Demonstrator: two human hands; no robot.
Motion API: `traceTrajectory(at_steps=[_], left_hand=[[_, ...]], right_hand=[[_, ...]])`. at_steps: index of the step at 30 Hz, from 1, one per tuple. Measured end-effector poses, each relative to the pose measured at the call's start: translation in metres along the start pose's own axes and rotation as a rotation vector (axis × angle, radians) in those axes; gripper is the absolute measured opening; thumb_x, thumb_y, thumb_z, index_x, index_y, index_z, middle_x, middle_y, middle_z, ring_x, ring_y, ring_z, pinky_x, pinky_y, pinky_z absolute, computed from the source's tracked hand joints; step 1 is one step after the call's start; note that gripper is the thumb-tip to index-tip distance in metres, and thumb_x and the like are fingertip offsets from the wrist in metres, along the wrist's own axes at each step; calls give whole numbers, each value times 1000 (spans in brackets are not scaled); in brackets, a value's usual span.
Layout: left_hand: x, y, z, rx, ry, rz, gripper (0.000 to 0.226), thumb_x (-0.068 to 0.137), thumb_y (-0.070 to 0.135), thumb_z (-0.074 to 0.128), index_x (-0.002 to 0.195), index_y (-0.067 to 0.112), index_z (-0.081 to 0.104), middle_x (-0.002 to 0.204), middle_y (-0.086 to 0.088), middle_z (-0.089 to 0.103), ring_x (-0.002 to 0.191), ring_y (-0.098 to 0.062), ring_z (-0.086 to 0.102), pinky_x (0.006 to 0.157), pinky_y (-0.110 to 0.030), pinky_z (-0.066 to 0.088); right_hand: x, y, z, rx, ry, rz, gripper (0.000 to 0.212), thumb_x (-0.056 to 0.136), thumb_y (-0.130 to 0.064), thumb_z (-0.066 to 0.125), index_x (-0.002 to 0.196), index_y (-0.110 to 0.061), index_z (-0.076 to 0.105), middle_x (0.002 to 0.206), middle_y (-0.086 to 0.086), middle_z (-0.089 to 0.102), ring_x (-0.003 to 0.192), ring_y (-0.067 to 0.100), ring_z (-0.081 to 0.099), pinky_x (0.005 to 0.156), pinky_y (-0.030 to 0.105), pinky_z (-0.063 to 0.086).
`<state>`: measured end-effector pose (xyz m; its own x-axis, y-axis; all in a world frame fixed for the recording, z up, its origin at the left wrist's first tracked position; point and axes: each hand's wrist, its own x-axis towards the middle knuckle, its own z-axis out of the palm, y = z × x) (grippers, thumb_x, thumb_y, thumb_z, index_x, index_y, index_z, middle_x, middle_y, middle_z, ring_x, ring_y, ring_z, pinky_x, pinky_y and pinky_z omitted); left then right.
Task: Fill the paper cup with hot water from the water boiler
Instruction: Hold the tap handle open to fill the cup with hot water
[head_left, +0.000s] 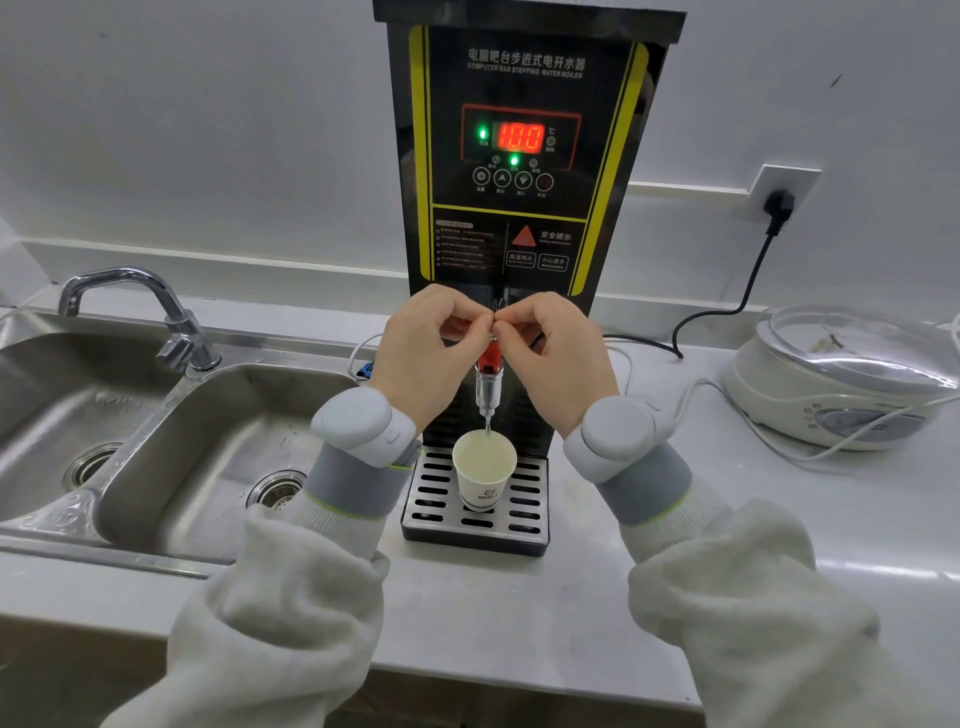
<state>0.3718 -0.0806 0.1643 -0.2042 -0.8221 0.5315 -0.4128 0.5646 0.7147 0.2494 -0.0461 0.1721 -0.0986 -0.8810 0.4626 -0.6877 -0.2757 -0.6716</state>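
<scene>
The left hand is curled with thumb and forefinger pinched on the top of the tap, from its left side. The right hand mirrors it from the other side, fingertips pinched on the same small lever; the two sets of fingertips touch each other right over the tap. Both hands are closed on the tap, neither on the cup.

Straight below the grip the tap's red collar runs down into a metal spout, and a thin stream drops from it into the cup. The cup stands upright on the slotted tray at the foot of the boiler, well below both hands and touching neither. It looks filled to near the rim, so the filling seems close to done, though the level is hard to read.

The cup is thin paper: light when dry, but now heavier, soft-walled and hot. A squeeze would likely buckle it and slop scalding water over the rim. It would best be taken around the middle or lower wall with a gentle, even hold, kept level, and lifted slowly. The tap lever is small and stiff-looking, near hot metal, so a fingertip hold well above the spout suits it.
</scene>
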Motion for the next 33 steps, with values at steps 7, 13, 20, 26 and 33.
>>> traceTrajectory(at_steps=[7, 13, 20, 26, 33], left_hand=[[0, -1, 0, 9, -2, 3, 10, 83, 15, 56, 89, 10, 62, 87, -1, 58, 76, -7, 56, 73, -7, 45], [0, -1, 1, 5, 0, 7, 9, 83, 15, 56, 88, 10, 62, 86, -2, 59, 77, -9, 57, 74, -9, 46], [0, -1, 0, 1, 0, 15, 9, 83, 15, 56, 88, 10, 62, 86, -2, 59, 77, -8, 57, 74, -11, 47], [1, -2, 1, 5, -1, 10, 10, 83, 15, 56, 89, 9, 62, 86, -1, 58, 76, -6, 56, 73, -6, 46], [1, 0, 0, 17, -7, 6, 11, 83, 15, 56, 90, 9, 62, 88, -2, 59, 80, -12, 58, 73, -8, 46]], right_hand=[[0, 0, 0, 1, -6, 6, 12, 86, -19, 55, 95, -13, 61, 88, -5, 53, 80, 8, 51, 71, 15, 43], [0, 0, 0, 9, -7, 10, 13, 86, -19, 55, 95, -13, 61, 88, -4, 54, 81, 9, 52, 72, 17, 44], [-1, -2, -1, 14, -10, 10, 13, 86, -18, 54, 95, -12, 61, 88, -4, 53, 80, 9, 51, 72, 16, 43], [0, -2, -1, 9, -2, 4, 12, 86, -18, 55, 94, -13, 61, 88, -4, 53, 81, 10, 52, 74, 21, 46], [1, -2, 0, 0, -8, 0, 13, 86, -18, 54, 95, -13, 61, 89, -4, 53, 83, 10, 53, 76, 23, 47]])
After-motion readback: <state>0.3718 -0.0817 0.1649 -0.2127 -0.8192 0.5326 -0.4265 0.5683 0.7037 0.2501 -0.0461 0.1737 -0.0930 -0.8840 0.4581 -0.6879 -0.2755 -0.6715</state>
